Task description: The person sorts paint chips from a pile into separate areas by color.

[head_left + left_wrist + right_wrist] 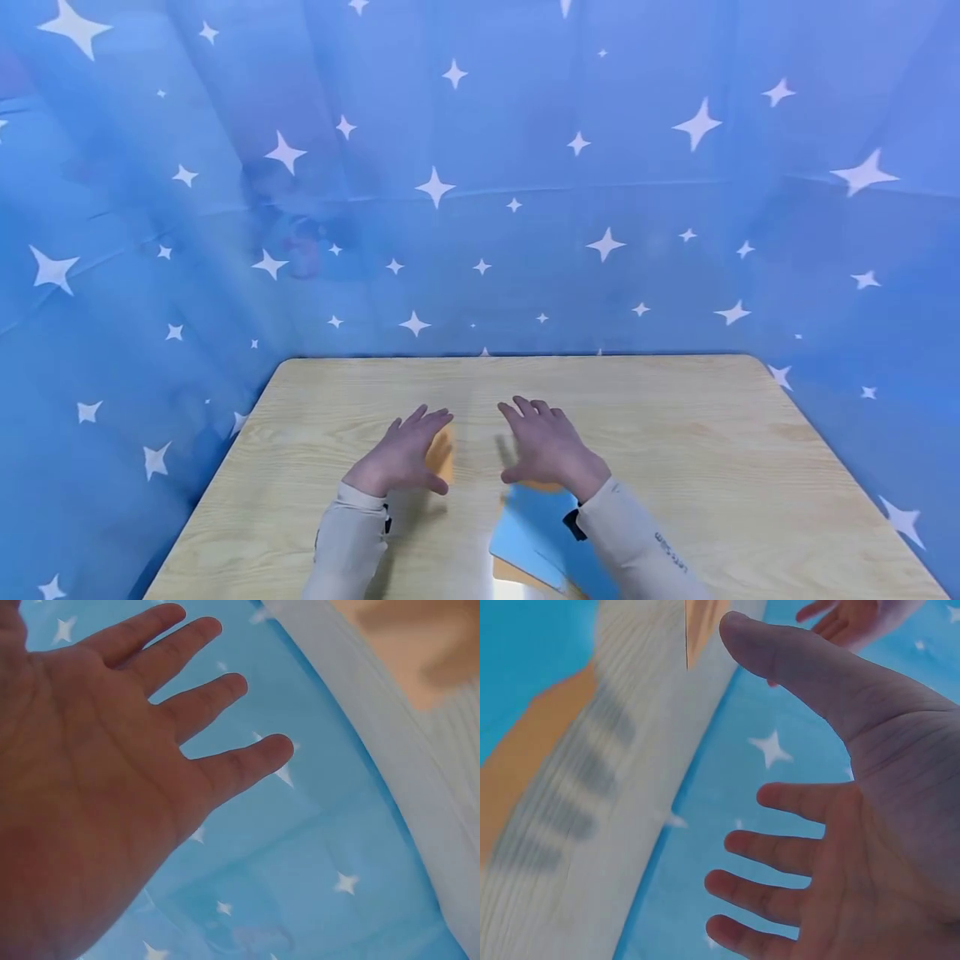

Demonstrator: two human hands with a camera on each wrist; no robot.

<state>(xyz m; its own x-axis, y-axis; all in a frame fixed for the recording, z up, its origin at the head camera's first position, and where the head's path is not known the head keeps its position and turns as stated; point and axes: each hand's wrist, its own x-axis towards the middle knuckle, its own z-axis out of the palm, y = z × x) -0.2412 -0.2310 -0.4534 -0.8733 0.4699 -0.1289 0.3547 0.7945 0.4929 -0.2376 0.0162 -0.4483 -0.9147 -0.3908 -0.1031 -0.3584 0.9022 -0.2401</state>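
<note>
My left hand (401, 454) hovers over the left-middle of the table, fingers spread, holding nothing. Partly behind it lies a flat orange piece (444, 462), which looks like paper or card; the hand's shadow falls across it. To the right, my right hand (547, 446) is also raised, with its thumb apart from the fingers and nothing in its grasp. Under that hand and its forearm are flat blue sheets (525, 529) overlapping orange ones (513, 572), partly hidden by the sleeve. The right wrist view shows the blue sheet (532, 645) and its orange neighbour (540, 746).
The light wood-grain table (675, 433) has rounded far corners. A blue curtain (525, 225) with white stars hangs behind and along both sides. Light long sleeves cover both forearms, and a dark band (574, 525) shows at the right wrist.
</note>
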